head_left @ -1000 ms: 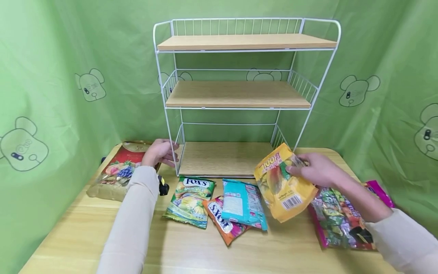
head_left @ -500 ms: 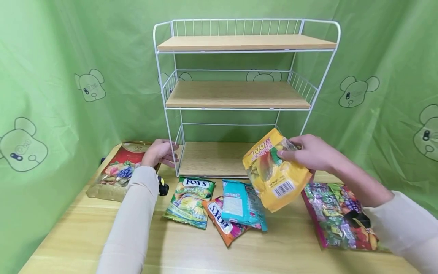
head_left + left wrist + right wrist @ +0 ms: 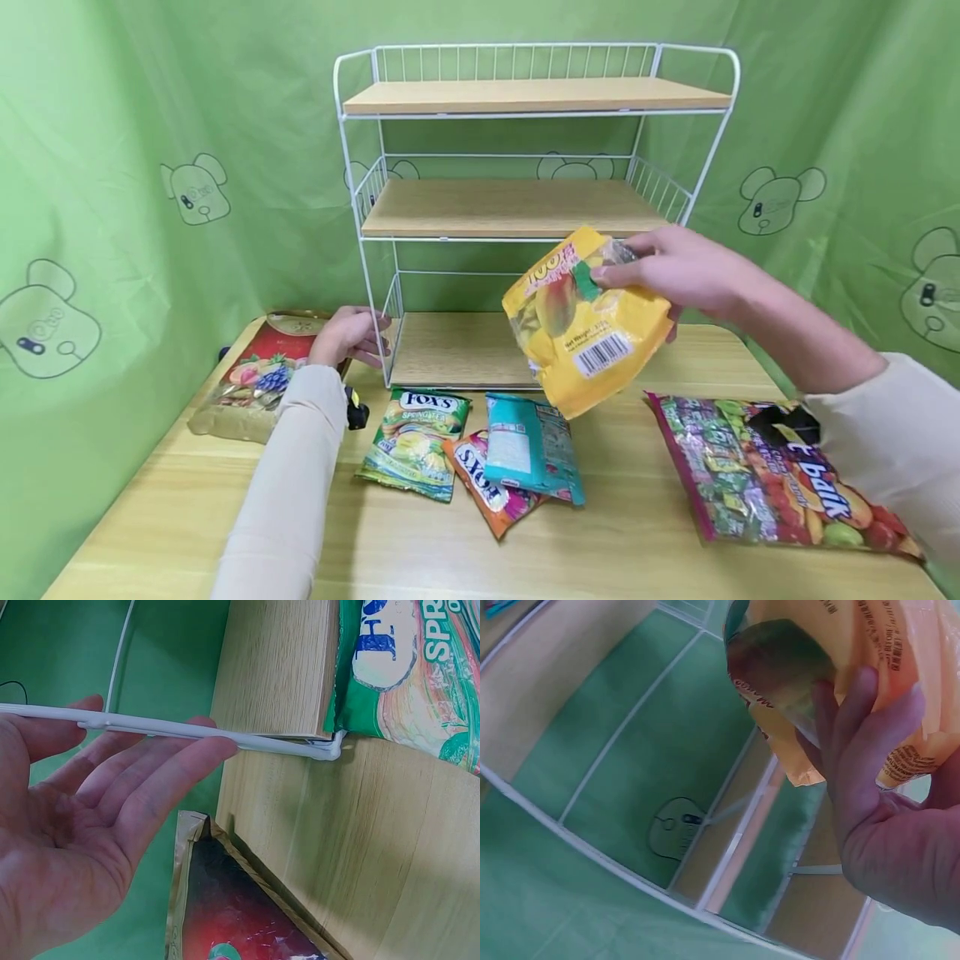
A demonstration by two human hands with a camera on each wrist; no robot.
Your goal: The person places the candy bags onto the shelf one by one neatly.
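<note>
My right hand [image 3: 686,271] grips a yellow bag of dried mango [image 3: 592,325] by its right edge, the thumb over its printed side. The bag hangs tilted in front of the rack, above the table; fingers on its other side show in the right wrist view, pressed against the bag [image 3: 780,667]. At the lower left, my left hand [image 3: 351,335] touches the white wire post of the shelf rack [image 3: 378,333]. In the left wrist view the fingers of the left hand [image 3: 97,802] lie fairly straight along the post [image 3: 172,729], palm toward the camera.
Before the rack lie a green Fox's candy bag [image 3: 416,442], an orange Fox's bag [image 3: 491,487] and a teal bag [image 3: 532,450] overlapping it. A red-gold bag [image 3: 262,375] sits left, a large fruit candy bag [image 3: 772,475] right. Green cloth [image 3: 247,100] surrounds the table.
My right hand has raised the dried mango bag and carried it left, toward the rack's middle. More of the large fruit candy bag shows. My left hand stays at the post.
</note>
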